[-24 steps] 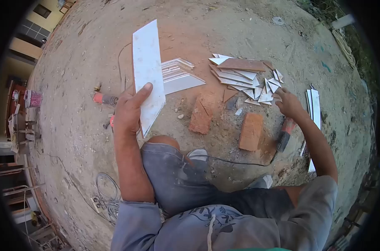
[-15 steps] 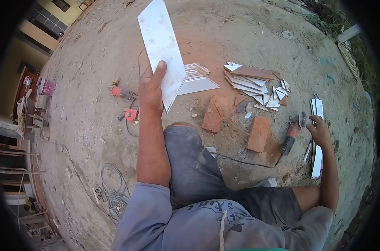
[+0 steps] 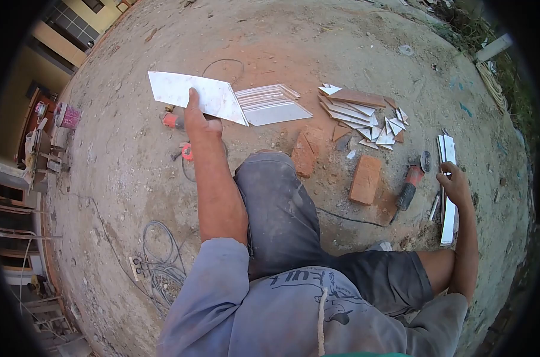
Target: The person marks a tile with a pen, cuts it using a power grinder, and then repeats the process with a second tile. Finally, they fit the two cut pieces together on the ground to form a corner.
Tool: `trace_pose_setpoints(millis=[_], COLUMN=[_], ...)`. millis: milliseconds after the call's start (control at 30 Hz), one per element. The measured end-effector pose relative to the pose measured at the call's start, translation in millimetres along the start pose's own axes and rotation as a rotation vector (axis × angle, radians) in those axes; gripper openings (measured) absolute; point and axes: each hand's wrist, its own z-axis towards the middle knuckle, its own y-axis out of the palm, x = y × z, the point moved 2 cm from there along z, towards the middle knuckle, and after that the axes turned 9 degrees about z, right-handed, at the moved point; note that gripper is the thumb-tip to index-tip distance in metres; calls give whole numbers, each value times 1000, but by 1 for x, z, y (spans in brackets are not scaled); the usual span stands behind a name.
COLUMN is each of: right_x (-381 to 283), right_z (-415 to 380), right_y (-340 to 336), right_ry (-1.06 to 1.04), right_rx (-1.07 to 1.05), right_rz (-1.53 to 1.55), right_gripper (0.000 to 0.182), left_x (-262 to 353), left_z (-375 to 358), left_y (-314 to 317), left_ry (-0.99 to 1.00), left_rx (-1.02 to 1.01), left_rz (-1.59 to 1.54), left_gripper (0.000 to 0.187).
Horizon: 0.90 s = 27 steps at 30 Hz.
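Note:
My left hand [image 3: 202, 121] grips a white tile piece [image 3: 192, 92] with slanted ends, thumb on its upper face. This piece overlaps the near left end of a row of similar cut tile pieces [image 3: 279, 113] on the ground. On the right, my right hand [image 3: 455, 184] is over long white tile strips [image 3: 447, 223], fingers curled toward the thumb; I cannot tell what they hold. Just left of it lies a red and black angle grinder [image 3: 410, 185] with its disc toward the far side.
Two bricks [image 3: 365, 179] [image 3: 305, 156] lie before my knees. Beyond them is a heap of tile offcuts [image 3: 365, 116]. Another red power tool [image 3: 173, 121], a red tape measure [image 3: 187, 152] and a coiled cable [image 3: 163, 262] are on the left. A bucket [image 3: 66, 115] stands farther off.
My left hand has lowered the tile piece to the left and turned it from upright to nearly level, beside the row of pieces. My right hand stays by the strips.

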Motion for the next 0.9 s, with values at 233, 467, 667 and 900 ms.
trace_pose_setpoints(millis=[233,467,667,900], right_x=[-2,-6,-1,-4], right_z=[3,10,7,8], right_y=[7,19,18,18], right_ry=[17,18,62,117], right_rx=[-29,-115,-130,-160], right_rz=[3,-83,-102,-92], right_gripper=[42,41,41,42], left_x=[-49,-139,-162,-131], left_z=[5,-9,-15,-17], left_y=[-83,-108,-112,-105], left_ry=[-195,-485,-445,-246], left_rx=[58,162,45,27], left_rz=[223,-25,-116,-212], left_gripper=[43,48,47,49])
